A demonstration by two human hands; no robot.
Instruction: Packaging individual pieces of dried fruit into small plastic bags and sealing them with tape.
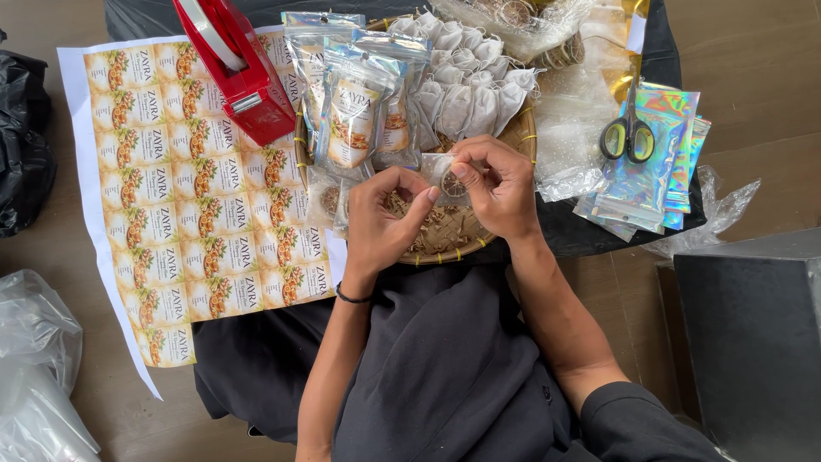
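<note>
My left hand (385, 224) and my right hand (500, 188) meet over a round woven tray (445, 248). Between their fingertips they pinch a small clear plastic pouch (445, 175) with a dried citrus slice inside. Just left of it, on the tray's edge, lie two more small clear pouches (329, 198) with dark slices. Filled, labelled clear packets (355, 120) lean in a row at the tray's back left. A heap of small white cloth tea bags (466, 85) fills the tray's back right.
A sheet of printed stickers (184, 205) lies at left, a red tape dispenser (235, 64) on its top. Yellow-handled scissors (627, 137) rest on holographic pouches (654, 162) at right. Clear bags (569, 145), a dark box (753, 334) and black plastic (21, 145) surround the spot.
</note>
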